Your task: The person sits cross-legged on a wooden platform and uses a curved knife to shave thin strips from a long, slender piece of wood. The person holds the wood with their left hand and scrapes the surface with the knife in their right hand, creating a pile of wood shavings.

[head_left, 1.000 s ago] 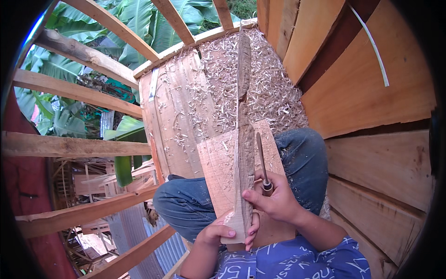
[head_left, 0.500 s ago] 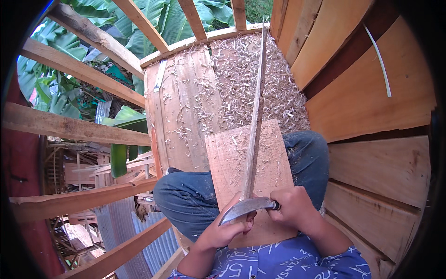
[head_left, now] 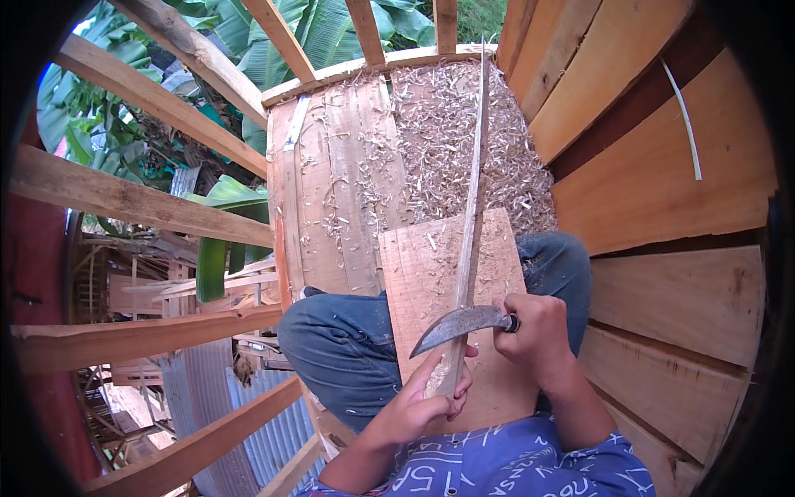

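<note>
- Shaving a long thin wooden strip [head_left: 472, 207] with a curved knife [head_left: 458, 325]: the person sits on a plank floor [head_left: 331, 190] with a flat board [head_left: 431, 282] resting across the lap in blue jeans [head_left: 348, 348].
- Left hand [head_left: 422, 406]: closed around the near end of the strip, which it holds against the board; the strip runs away from the body, over the heap of shavings [head_left: 464, 141], to the far rail.
- Right hand [head_left: 538, 331]: closed on the knife's handle, with the blade lying crosswise over the strip just above the left hand's grip.
- Work done, as judged: a thick litter of curled shavings on the floor, and fine dust on the board, suggest much paring is already complete.
- Work left, as judged: the blade sits near the held end, so this stretch appears to be under the knife now. How smooth or even the far length is cannot be told, since the strip is too narrow in this view.
- Surroundings: wooden wall planks [head_left: 679, 166] at the right, open beams [head_left: 132, 199] at the left with banana leaves [head_left: 224, 240] beyond.
</note>
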The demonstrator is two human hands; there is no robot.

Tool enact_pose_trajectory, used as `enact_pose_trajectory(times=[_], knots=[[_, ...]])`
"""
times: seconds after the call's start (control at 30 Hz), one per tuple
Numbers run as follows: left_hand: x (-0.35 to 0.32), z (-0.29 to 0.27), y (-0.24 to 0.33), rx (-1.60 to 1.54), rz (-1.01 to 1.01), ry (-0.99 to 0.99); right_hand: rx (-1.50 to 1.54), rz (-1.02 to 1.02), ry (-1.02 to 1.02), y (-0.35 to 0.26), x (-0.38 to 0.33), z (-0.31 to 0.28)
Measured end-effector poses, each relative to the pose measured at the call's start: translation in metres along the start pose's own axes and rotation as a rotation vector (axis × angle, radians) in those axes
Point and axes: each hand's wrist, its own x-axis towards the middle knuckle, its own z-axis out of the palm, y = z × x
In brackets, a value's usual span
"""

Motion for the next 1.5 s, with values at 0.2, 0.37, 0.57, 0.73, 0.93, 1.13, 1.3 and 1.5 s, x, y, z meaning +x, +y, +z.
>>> enact_pose_trajectory(times=[0.2,0.37,0.57,0.73,0.93,1.13,1.3,1.5], knots=[[-0.004,0.011,-0.003,0.292,0.058,0.087,-0.015,-0.007,-0.054,0.002,0.002,-0.007],[0.002,0.003,-0.005,0.118,-0.048,0.068,0.047,-0.061,-0.115,0.003,-0.004,0.001],[-0.002,0.018,0.0,0.164,-0.083,0.085,0.004,0.188,0.127,0.046,0.029,0.0],[0.004,0.011,0.003,0.073,-0.099,0.102,0.109,0.025,-0.141,0.022,0.017,-0.002],[0.013,0.012,0.015,0.102,-0.14,0.018,0.199,0.269,0.143,0.055,0.039,-0.016],[0.018,0.004,0.001,-0.087,-0.058,0.047,0.185,-0.147,-0.091,0.013,-0.005,-0.011],[0.01,0.008,0.004,-0.034,-0.006,-0.007,0.147,-0.118,-0.094,0.016,-0.016,-0.007],[0.009,0.022,0.003,0.241,-0.001,0.119,0.047,-0.07,0.025,0.019,0.002,-0.007]])
